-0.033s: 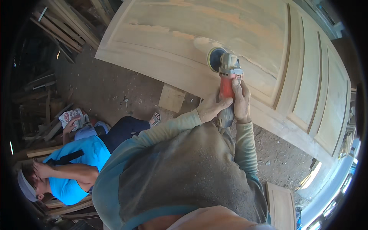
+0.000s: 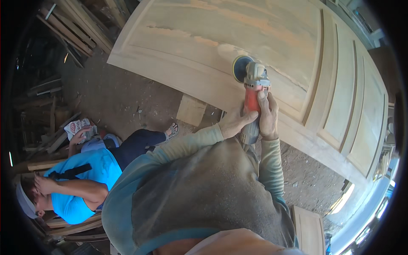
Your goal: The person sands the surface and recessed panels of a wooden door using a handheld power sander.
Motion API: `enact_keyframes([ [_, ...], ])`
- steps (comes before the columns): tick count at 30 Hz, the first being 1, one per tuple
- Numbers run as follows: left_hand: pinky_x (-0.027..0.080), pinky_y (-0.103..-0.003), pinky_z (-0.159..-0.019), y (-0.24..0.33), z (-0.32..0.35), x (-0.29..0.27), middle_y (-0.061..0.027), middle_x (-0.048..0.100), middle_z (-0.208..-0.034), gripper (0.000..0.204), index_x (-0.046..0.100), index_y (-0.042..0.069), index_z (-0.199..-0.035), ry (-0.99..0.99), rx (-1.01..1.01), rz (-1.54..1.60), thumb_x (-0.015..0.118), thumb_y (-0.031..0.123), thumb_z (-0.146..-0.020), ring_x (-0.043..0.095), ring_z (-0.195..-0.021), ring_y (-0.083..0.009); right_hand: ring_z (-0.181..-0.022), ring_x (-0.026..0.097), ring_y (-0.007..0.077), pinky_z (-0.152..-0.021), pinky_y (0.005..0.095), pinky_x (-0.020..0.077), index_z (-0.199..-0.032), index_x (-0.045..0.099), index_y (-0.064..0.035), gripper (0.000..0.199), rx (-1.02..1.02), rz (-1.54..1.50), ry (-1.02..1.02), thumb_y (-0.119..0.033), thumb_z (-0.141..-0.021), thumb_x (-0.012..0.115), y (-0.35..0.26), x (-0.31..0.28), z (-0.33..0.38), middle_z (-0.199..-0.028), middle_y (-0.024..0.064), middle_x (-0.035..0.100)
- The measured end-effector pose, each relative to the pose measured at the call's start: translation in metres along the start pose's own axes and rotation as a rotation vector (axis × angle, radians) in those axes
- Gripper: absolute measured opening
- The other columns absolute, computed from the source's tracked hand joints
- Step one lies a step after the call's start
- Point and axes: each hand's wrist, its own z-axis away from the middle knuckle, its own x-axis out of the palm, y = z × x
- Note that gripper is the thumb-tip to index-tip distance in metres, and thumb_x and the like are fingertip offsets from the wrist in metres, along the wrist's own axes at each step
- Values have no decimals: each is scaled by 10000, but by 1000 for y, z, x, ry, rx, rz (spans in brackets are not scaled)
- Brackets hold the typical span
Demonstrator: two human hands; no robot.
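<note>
Jointly, the L hand [image 2: 234,122] and R hand [image 2: 268,120] held the angle sander [image 2: 252,100] between them: thumbs at the red section, fingers curled close about the casing, w/ no gap seen along the visible contact. Fingers on the underside were hidden; extent of wrap there, can't tell. Sander position: inside the grip, grey rear end protruding toward the person's shirt [image 2: 204,182], head beyond the fingertips. Its long axis ran approx. straight away from the shirt, head end fwd., leaning slightly R. The disc [image 2: 241,69] sat fwd. of the grip on the L side of the head, nearer the R thumb than the L. The wooden door [image 2: 289,51] lay fwd. of the grip, extending both sides, near edge slanting from far L to near R, i.e. obliquely across the sander's axis. Disc-to-door contact: can't confirm.
</note>
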Motion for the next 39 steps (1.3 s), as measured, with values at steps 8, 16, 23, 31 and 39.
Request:
enact_keyframes([
  [8, 517, -376, -1015, 14, 21, -53, -169, 625, -1331, 654, 456, -56, -1485, 114, -157, -124, 494, 476, -1107, 651, -1176, -238, -1029, 576, 134, -910, 313, 486, -1292, 618, 31, 544, -63, 57, 89, -456, -1050, 627, -5, 20, 14, -1126, 69, 664],
  [16, 573, -333, -897, 42, 45, -127, -134, 671, -1199, 631, 351, -72, -1565, 468, 4, 111, 565, 291, -1096, 666, -1028, -175, -1005, 592, 122, -875, 310, 502, -1355, 592, 22, 543, -27, -39, 140, -444, -1077, 583, 15, 23, 41, -1164, 62, 646],
  [23, 521, -287, -700, 79, 37, -149, -111, 675, -1024, 767, 110, -43, -1657, 327, 37, 217, 558, 121, -1055, 610, -803, -132, -1010, 589, 118, -893, 307, 491, -1349, 605, 31, 535, -32, -55, 171, -432, -1084, 572, 26, 39, 47, -1149, 56, 649],
  [31, 489, -275, -660, 86, 19, -155, -122, 666, -986, 793, 74, -36, -1660, 304, 68, 324, 548, 81, -1035, 581, -763, -121, -1015, 577, 115, -905, 304, 482, -1350, 606, 30, 519, -45, -34, 122, -416, -1086, 573, 19, 30, 32, -1152, 49, 650],
  [39, 471, -258, -641, 70, 28, -149, -117, 661, -983, 785, 97, -19, -1664, 375, 47, 361, 562, 116, -1046, 564, -734, -111, -968, 579, 114, -867, 298, 484, -1301, 621, 20, 489, -40, -43, 77, -417, -1086, 569, 19, 20, 16, -1096, 40, 647],
])
